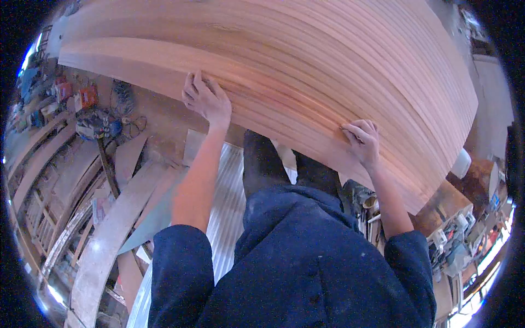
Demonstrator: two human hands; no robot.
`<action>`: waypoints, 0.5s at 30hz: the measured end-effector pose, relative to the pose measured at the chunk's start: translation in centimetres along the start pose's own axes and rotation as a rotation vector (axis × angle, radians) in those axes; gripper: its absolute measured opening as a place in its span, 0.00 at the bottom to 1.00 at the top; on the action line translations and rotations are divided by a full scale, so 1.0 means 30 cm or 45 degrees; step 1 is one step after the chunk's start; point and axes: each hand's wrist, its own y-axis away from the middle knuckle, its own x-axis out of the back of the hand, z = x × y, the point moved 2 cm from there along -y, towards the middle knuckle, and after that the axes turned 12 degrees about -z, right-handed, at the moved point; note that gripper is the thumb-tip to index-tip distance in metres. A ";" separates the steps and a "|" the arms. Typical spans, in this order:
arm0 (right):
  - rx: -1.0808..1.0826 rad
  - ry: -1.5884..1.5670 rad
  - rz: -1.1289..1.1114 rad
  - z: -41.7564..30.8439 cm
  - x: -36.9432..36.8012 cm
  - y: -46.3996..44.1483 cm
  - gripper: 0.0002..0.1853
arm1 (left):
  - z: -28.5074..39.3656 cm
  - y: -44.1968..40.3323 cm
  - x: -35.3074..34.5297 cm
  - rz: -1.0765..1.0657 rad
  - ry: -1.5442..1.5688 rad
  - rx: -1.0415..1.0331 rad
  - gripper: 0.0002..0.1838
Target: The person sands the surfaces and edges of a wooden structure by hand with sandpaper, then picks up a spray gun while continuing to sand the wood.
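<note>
A large pale wooden panel [328, 60] with long striped grain fills the upper part of the head view. My left hand [208, 99] rests over its near edge, with fingers curled against the wood. My right hand [363, 139] is farther right on the panel's face, thumb and fingers drawn together. What either hand holds, if anything, is hidden or too thin to make out. Between the hands runs a warmer, orange-tinted band of the wood surface.
Long curved boards [104, 246] lean at the left. Red objects [87, 97] and a coil of wire [122, 97] sit at the upper left. Corrugated sheet [225, 208] lies beside my legs. A brown wooden box [443, 205] and mixed tools stand at the right.
</note>
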 end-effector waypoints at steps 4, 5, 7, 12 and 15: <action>-0.035 -0.105 -0.047 -0.165 -0.128 -0.257 0.09 | -0.033 0.021 0.022 -0.108 0.138 -0.149 0.21; -0.051 -0.093 -0.051 -0.223 -0.168 -0.334 0.09 | -0.047 0.027 0.034 -0.113 0.150 -0.148 0.21; 0.055 -0.135 0.008 -0.338 -0.260 -0.500 0.07 | -0.072 0.032 0.062 -0.237 0.265 -0.204 0.21; 0.240 -0.168 0.119 -0.724 -0.555 -1.034 0.05 | -0.259 -0.077 0.131 -0.265 0.399 -0.253 0.22; 0.335 -0.166 0.280 -0.975 -0.706 -1.340 0.04 | -0.474 -0.210 0.150 -0.153 0.253 -0.174 0.21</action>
